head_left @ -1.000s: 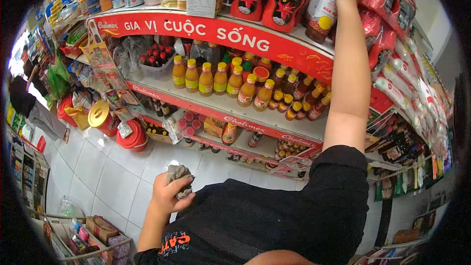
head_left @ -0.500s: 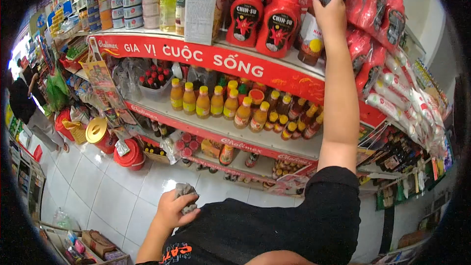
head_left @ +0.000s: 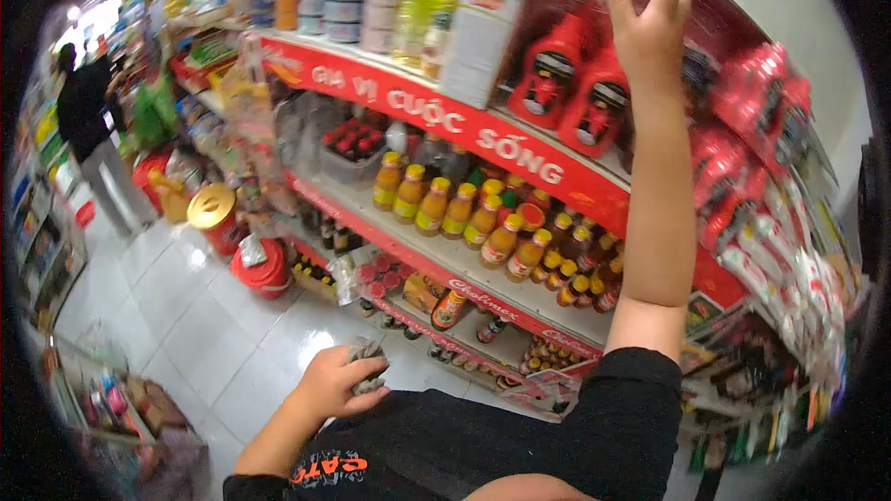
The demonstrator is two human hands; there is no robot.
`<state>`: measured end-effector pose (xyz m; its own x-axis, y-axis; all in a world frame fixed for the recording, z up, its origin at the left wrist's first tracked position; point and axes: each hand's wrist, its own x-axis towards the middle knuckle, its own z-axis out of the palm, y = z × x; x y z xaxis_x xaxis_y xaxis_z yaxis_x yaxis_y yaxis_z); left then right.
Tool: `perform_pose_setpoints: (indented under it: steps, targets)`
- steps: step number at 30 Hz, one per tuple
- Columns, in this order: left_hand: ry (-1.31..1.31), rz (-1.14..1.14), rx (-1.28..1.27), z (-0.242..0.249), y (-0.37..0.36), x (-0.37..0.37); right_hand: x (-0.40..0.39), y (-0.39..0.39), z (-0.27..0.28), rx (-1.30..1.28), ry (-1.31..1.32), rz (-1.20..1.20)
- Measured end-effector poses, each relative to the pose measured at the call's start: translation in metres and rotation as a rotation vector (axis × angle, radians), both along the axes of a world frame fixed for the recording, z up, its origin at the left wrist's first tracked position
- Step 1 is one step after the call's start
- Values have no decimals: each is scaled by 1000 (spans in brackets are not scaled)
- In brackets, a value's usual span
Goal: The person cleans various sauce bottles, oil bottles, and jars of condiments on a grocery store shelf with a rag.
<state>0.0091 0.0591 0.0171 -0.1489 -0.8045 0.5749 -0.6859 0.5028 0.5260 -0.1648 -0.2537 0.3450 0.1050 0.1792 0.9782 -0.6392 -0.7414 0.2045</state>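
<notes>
My right hand (head_left: 652, 42) is raised in front of the top shelf, with thumb and fingers spread and nothing visible between them. Close beside it stand large red chili sauce bottles (head_left: 597, 107) with black labels; shrink-wrapped red bottles (head_left: 752, 83) lie to its right. My forearm covers part of the shelf behind it. Low, near my black shirt, my left hand (head_left: 327, 388) is closed around a crumpled grey cloth (head_left: 368, 366).
Below is a shelf of yellow-capped sauce bottles (head_left: 432, 207). Cooking oil (head_left: 425, 9) and stacked cans (head_left: 345, 0) stand at upper left. Red buckets (head_left: 262, 269) sit on the tiled floor (head_left: 200, 353). A person in black (head_left: 88, 121) stands in the aisle. White packets (head_left: 780, 260) hang at right.
My right hand has moved up, away from the dark bottle it was at, and its fingers have spread. The view has turned and tilted, shifting the shelves. My left hand still grips the cloth.
</notes>
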Motion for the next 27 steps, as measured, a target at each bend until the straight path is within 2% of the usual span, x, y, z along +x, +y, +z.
perform_pose_setpoints:
  steps: [1,3,5,8,11,12,15,18,20,21,23,25,26,27]
  targets:
    - [-8,28,6,0,5,1,26,9,3,-9,-27,8]
    - [-16,72,33,2,14,3,71,41,4,240,-73,56]
    - [-18,132,-26,5,21,4,98,10,11,12,-57,-127]
    - [38,208,-59,3,36,5,129,23,7,4,-14,-433]
    - [-18,294,-15,-1,51,9,141,-6,16,-39,45,-616]
    - [-10,309,12,-1,56,10,143,13,14,130,18,-616]
    - [24,366,58,-3,65,9,139,23,14,302,3,-438]
    - [67,483,11,-5,67,9,126,10,16,-67,-59,-245]
    - [229,611,97,-2,67,9,114,15,17,-231,-36,-90]
    - [310,673,141,-1,66,9,108,28,12,-269,-25,-12]
    - [533,631,62,-16,57,20,95,65,-4,-306,2,143]
    - [837,561,-30,-33,41,30,79,91,-29,-208,70,418]
    - [1064,413,25,-33,38,31,78,105,-48,-39,118,696]
    - [1150,328,28,-25,35,29,76,119,-67,125,124,981]
